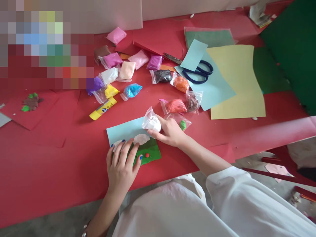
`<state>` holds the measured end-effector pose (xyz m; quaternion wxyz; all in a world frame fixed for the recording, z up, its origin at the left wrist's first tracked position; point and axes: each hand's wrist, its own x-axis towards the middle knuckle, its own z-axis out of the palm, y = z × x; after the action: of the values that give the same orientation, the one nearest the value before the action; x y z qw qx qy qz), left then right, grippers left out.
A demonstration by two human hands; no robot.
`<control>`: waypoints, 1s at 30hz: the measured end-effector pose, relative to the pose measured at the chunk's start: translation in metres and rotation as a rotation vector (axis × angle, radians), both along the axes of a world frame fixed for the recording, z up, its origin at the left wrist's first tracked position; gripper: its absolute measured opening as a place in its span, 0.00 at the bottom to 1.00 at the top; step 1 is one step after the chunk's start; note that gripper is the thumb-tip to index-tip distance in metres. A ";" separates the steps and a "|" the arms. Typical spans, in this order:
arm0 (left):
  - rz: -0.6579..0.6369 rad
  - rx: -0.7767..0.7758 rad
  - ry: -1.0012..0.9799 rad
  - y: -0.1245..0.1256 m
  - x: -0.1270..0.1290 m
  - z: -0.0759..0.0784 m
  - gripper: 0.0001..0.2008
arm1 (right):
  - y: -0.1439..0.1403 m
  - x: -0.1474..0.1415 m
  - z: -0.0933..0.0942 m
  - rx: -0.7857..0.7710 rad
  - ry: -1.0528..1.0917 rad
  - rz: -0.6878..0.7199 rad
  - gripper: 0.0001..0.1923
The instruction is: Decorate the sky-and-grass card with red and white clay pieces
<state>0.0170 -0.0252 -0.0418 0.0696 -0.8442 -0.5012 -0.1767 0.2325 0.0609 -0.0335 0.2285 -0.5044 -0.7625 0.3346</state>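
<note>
Head view, one entry per item.

Left hand: flat, fingers spread, pressing on the near left part of the light blue card; it grips nothing. Its fingertips lie over the green clay ground.

Right hand: closed around a small clear bag of white clay, held at the card's far right corner, the bag's open neck tilted up and to the left. The bag is just beyond the white clay cloud already stuck on the card.

Light blue card: lies on the red table cover directly before the person, long axis running left to right, slightly slanted. It carries the cloud, the green ground and a small red clay dot. The two hands are apart, one at each end of the card; the right is the nearer to the bag and the cloud, the left the nearer to the green ground.

Beyond the hands: a bag with a bit of green clay just beside the right hand; a red-orange clay bag; a blue clay bag; a yellow glue stick; more bags in pink, purple, black and orange farther back.

Far right: blue-handled scissors on sheets of pale blue and yellow paper, well apart from both hands.

Far left: a small brown and green clay piece on red paper.
</note>
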 end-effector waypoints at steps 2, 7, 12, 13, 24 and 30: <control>0.016 -0.006 -0.004 0.000 0.000 0.000 0.17 | 0.000 0.000 0.000 0.008 0.009 0.000 0.24; 0.034 -0.006 -0.003 -0.001 -0.001 -0.001 0.16 | 0.000 0.000 0.000 0.012 0.018 0.003 0.24; 0.049 -0.014 0.036 -0.002 0.000 -0.002 0.18 | 0.000 0.000 0.000 0.008 0.008 0.002 0.25; 0.055 -0.015 0.034 -0.002 0.000 -0.002 0.20 | -0.001 0.000 0.000 0.005 0.008 0.001 0.25; 0.124 -0.074 -0.004 -0.005 -0.002 -0.004 0.24 | 0.000 0.001 0.000 -0.014 0.032 0.005 0.26; 0.056 -0.050 0.026 -0.005 -0.001 -0.003 0.25 | -0.001 0.000 0.001 0.000 -0.001 -0.001 0.28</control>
<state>0.0158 -0.0298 -0.0446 0.0600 -0.8337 -0.5279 -0.1509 0.2328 0.0602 -0.0328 0.2283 -0.5047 -0.7625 0.3342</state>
